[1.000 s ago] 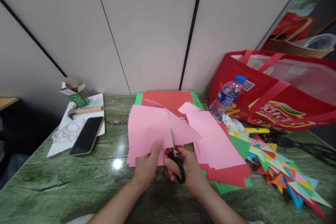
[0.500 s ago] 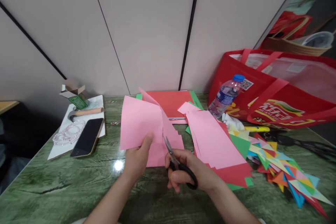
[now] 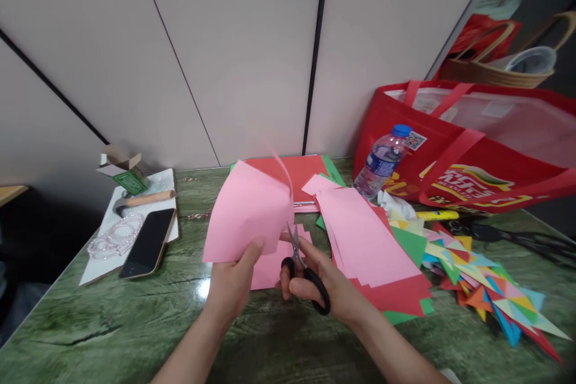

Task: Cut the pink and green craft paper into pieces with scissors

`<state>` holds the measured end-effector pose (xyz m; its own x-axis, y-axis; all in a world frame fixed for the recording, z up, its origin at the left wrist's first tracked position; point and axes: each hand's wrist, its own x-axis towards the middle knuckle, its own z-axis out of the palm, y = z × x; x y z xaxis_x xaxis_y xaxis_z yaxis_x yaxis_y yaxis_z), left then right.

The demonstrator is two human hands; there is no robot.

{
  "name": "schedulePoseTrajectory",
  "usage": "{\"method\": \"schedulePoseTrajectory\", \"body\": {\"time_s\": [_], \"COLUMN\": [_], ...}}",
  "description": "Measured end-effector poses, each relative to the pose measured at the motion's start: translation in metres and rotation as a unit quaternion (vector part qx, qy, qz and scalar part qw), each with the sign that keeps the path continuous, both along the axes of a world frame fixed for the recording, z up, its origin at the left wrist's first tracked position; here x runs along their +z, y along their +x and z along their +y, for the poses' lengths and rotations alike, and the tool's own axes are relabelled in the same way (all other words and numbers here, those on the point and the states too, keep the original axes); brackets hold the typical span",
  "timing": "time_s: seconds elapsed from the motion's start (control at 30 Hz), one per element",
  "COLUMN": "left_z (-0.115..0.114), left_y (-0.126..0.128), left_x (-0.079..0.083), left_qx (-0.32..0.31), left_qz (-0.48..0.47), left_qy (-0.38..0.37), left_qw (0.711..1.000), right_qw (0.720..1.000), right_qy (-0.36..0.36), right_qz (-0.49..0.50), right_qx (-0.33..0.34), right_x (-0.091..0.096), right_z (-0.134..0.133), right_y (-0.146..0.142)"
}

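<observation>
My left hand [image 3: 234, 279] pinches the lower edge of a pink sheet of paper [image 3: 249, 210], thumb on top. The sheet is lifted and curved, and a narrow part of it curls upward at its far right. My right hand [image 3: 315, 279] has its fingers through the black handles of a pair of scissors [image 3: 294, 252]. The blades point up and stand slightly apart, close to the sheet's right edge; whether they touch it I cannot tell. More pink paper [image 3: 265, 276] lies on the table beneath both hands. To the right is a stack of pink strips [image 3: 364, 234] over red and green paper.
Behind the hands lies red paper [image 3: 288, 171] on green. A water bottle [image 3: 382, 162] stands before a red bag [image 3: 450, 150]. Folded coloured paper pieces [image 3: 495, 288] lie at right. At left are a phone [image 3: 148, 243], a hammer [image 3: 148, 198], beads [image 3: 114, 237] and a small box [image 3: 128, 174].
The pink sheet has turned, and its narrow curling part has swung right. The scissors have tilted more upright and their blades opened a little. The view has shifted slightly.
</observation>
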<state>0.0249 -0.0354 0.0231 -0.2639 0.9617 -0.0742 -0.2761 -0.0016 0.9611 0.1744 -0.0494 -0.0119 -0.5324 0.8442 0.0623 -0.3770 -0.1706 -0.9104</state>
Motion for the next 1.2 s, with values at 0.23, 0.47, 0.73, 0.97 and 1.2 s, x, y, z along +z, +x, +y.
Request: {"method": "schedulePoseTrajectory", "body": {"time_s": [0.23,0.47,0.73,0.97,1.2], "left_z": [0.001,0.002,-0.001,-0.007,-0.01], "left_y": [0.005,0.003,0.005,0.017,0.027], "left_x": [0.007,0.012,0.012,-0.001,-0.009], "left_qx": [-0.045,-0.059,-0.108,-0.104,-0.023], "left_qz": [-0.079,-0.129,-0.159,-0.149,-0.171], "left_qy": [0.011,0.021,-0.019,-0.061,-0.094], "left_qw": [0.996,0.99,0.981,0.982,0.98], "right_qw": [1.0,1.0,0.999,0.997,0.989], "right_qy": [0.012,-0.015,-0.031,-0.01,-0.015], "right_qz": [-0.01,-0.007,-0.016,-0.022,-0.038], "right_qx": [0.006,0.025,0.024,-0.072,-0.14], "right_x": [0.0,0.006,0.006,0.009,0.009], "right_z": [-0.001,-0.002,-0.005,-0.005,0.0], "right_y": [-0.004,-0.006,-0.007,-0.011,-0.013]}}
